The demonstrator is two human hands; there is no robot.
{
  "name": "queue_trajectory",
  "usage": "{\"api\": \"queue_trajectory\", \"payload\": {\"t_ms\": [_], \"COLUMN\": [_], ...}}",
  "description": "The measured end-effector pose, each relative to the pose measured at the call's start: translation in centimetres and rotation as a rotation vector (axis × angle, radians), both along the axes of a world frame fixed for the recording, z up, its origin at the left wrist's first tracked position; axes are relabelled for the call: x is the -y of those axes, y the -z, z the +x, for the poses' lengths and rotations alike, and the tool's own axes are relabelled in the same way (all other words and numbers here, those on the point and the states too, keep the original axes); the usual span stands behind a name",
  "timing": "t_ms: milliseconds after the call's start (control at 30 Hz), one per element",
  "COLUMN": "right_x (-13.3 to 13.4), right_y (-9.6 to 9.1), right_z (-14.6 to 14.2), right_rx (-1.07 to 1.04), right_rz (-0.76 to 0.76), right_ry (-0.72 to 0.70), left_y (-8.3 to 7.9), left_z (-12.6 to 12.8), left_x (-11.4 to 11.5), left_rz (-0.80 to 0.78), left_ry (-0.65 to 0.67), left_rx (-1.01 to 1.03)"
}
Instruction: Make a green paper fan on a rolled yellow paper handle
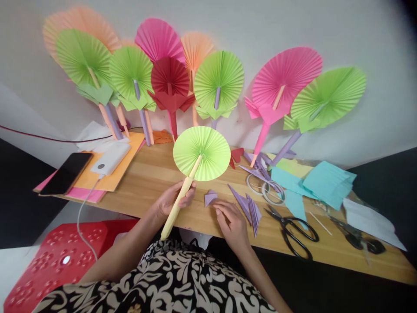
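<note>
A round pleated paper fan (202, 152), light green with a pale yellow rolled-paper handle, stands tilted in front of me. My left hand (176, 198) is wrapped round the handle, whose lower end points down towards my lap. To the right of it, my right hand (231, 219) is at the table with its fingers bent and close together. Its fingertips pinch the edge of a small folded purple paper piece (210, 198). Beside that hand lie pleated purple paper strips (249, 204). Black-handled scissors (293, 232) rest open farther right.
Several finished paper fans (220, 78) lean against the wall. Tape rolls (273, 192), blue paper sheets (329, 182) and a second pair of scissors (358, 237) lie on the right. A phone (67, 174) and a cabled white power bank (110, 158) sit on coloured paper at left.
</note>
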State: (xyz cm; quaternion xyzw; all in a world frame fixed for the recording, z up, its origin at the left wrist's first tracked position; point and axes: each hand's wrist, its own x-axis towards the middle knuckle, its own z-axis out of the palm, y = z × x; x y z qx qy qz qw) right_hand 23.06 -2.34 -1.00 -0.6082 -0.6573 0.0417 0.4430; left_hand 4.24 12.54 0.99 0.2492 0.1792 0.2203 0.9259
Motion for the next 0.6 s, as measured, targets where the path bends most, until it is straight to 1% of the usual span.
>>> {"api": "queue_trajectory", "payload": {"t_ms": [267,400,533,600], "right_x": [-0.09,-0.08,-0.07,-0.02], "right_y": [0.09,0.14,0.16,0.08], "right_z": [0.04,0.07,0.02,-0.13], "right_rx": [-0.001,-0.012,-0.024,-0.026], "right_rz": [0.019,0.002,-0.005,-0.01], "right_ry": [-0.018,-0.026,-0.033,-0.023], "left_y": [0.03,0.02,-0.04,-0.45], "left_z": [-0.03,-0.03,0.09,0.07], "left_x": [0.11,0.1,-0.1,-0.16], "left_rz": [0.038,0.057,0.079,0.109], "left_ry": [0.043,0.048,0.049,0.06], "left_rx": [0.03,0.037,-0.027,-0.07]}}
